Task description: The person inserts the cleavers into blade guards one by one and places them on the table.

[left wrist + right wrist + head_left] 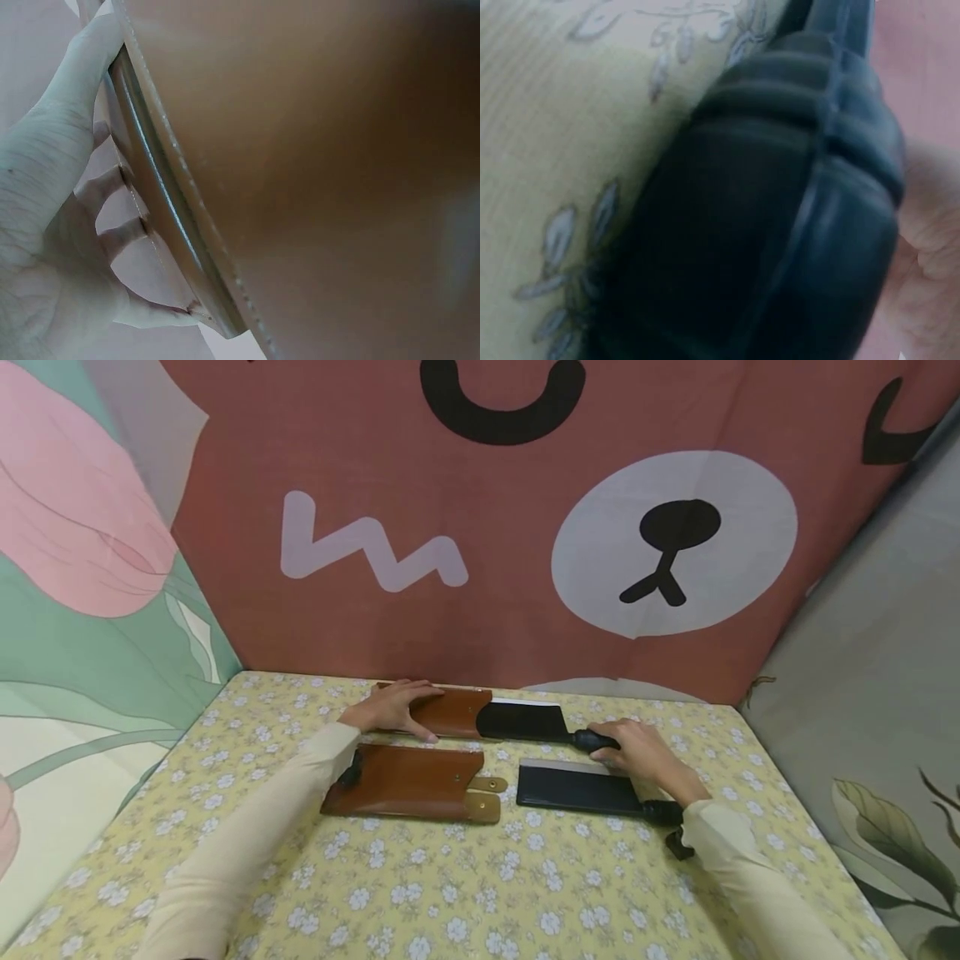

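At the table's back, a brown leather sheath (453, 712) lies flat with a cleaver (525, 721) partly inside it. The exposed blade is black with a pale upper edge; the rest is hidden by leather. My left hand (397, 706) holds this sheath near its left end, thumb along the near edge and fingers over the top. In the left wrist view, thumb and fingers of the left hand (60, 217) span its edges. My right hand (637, 750) grips the cleaver's black handle (595, 741). In the right wrist view, part of the right hand (930, 277) shows behind a black handle.
A second brown sheath (408, 781) with two tan snap straps (483, 807) lies nearer, below my left hand. To its right is a second black cleaver (577, 787), its handle (660, 812) under my right wrist. Flowered cloth (450, 893) covers the table; printed curtains (510, 527) stand behind.
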Demonstrator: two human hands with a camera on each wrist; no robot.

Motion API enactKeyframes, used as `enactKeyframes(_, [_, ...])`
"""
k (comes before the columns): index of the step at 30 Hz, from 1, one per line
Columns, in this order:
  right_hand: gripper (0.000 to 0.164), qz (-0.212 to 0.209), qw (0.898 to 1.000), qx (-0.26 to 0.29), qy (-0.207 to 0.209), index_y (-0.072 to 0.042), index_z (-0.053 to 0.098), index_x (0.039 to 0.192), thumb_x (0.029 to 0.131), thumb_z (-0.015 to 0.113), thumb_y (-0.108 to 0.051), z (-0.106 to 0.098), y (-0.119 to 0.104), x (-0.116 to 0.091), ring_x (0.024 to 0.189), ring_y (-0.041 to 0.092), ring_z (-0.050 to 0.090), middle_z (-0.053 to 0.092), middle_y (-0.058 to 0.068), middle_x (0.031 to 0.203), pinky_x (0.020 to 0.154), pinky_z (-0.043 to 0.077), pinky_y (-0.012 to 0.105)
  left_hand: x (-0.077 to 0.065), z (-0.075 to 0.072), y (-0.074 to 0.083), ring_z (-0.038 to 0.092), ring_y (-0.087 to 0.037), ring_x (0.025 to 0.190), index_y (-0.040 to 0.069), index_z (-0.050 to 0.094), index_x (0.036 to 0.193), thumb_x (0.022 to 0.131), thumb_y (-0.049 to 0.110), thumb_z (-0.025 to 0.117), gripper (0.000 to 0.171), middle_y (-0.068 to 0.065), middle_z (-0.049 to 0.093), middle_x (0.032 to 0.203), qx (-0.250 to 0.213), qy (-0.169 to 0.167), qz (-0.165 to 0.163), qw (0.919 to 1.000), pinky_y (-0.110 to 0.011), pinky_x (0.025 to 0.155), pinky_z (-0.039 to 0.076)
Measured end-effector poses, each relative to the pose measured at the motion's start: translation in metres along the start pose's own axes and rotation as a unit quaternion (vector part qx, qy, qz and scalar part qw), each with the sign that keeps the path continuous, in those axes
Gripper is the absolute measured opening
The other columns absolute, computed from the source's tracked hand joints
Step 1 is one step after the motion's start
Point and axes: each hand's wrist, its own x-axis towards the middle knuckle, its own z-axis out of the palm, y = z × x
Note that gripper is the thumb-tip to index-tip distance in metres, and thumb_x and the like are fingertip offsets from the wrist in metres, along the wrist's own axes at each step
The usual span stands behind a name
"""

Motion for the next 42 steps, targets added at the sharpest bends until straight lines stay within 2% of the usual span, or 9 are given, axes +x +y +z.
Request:
enactKeyframes(3, [0.052, -0.001, 1.000, 0.003, 0.006, -0.001, 0.069, 0.136, 0.092, 0.082, -0.026, 0.000, -0.001, 0.000, 0.100, 0.039, 0.074, 0.072, 0.020, 0.129, 0.076, 0.060, 0.055, 0.000, 0.001, 0.001, 0.020, -0.047, 0.158, 0.025, 0.040, 0.164, 0.080, 0.064, 0.084, 0.103, -0.014, 0.023, 0.174, -0.002, 0.002, -0.001, 1.0000, -0.085, 0.111, 0.016])
enactKeyframes(15, [0.052, -0.009, 1.000, 0.007, -0.004, 0.001, 0.068, 0.137, 0.093, 0.081, -0.024, 0.002, -0.008, 0.007, 0.102, 0.038, 0.073, 0.072, 0.022, 0.128, 0.082, 0.060, 0.055, -0.001, -0.001, 0.003, 0.019, -0.049, 0.157, 0.025, 0.038, 0.165, 0.080, 0.060, 0.086, 0.104, -0.015, 0.024, 0.173, -0.014, 0.003, 0.002, 0.9999, -0.086, 0.112, 0.014])
enactKeyframes(24, [0.050, -0.015, 1.000, 0.003, 0.003, 0.002, 0.069, 0.135, 0.092, 0.081, -0.022, 0.001, -0.010, 0.010, 0.095, 0.035, 0.074, 0.073, 0.022, 0.126, 0.076, 0.061, 0.050, 0.000, 0.000, 0.002, 0.018, -0.050, 0.157, 0.025, 0.037, 0.165, 0.079, 0.061, 0.086, 0.105, -0.014, 0.023, 0.173, -0.018, 0.003, 0.001, 0.9998, -0.086, 0.112, 0.013])
enactKeyframes(30, [0.049, -0.029, 0.999, -0.026, 0.007, 0.002, 0.071, 0.133, 0.092, 0.082, -0.023, 0.003, -0.017, 0.014, 0.091, 0.035, 0.075, 0.074, 0.021, 0.124, 0.074, 0.061, 0.050, 0.001, 0.001, -0.001, 0.021, -0.050, 0.156, 0.026, 0.038, 0.165, 0.078, 0.060, 0.088, 0.106, -0.015, 0.024, 0.173, -0.015, 0.009, 0.007, 0.9998, -0.086, 0.111, 0.016])
enactKeyframes(35, [0.049, -0.039, 0.999, -0.030, 0.010, 0.003, 0.070, 0.133, 0.092, 0.081, -0.021, 0.003, -0.024, 0.018, 0.087, 0.033, 0.074, 0.074, 0.022, 0.123, 0.076, 0.061, 0.049, 0.000, 0.000, 0.002, 0.023, -0.051, 0.155, 0.023, 0.039, 0.164, 0.078, 0.059, 0.089, 0.106, -0.017, 0.026, 0.172, -0.013, 0.017, 0.010, 0.9997, -0.087, 0.109, 0.018])
enactKeyframes(42, [0.049, -0.035, 0.999, -0.029, 0.007, 0.001, 0.070, 0.134, 0.092, 0.081, -0.022, 0.004, -0.026, 0.018, 0.080, 0.028, 0.073, 0.074, 0.021, 0.124, 0.072, 0.061, 0.045, -0.002, -0.002, 0.004, 0.021, -0.051, 0.156, 0.023, 0.039, 0.164, 0.079, 0.059, 0.088, 0.104, -0.017, 0.026, 0.172, -0.017, 0.009, 0.007, 0.9998, -0.086, 0.111, 0.016])
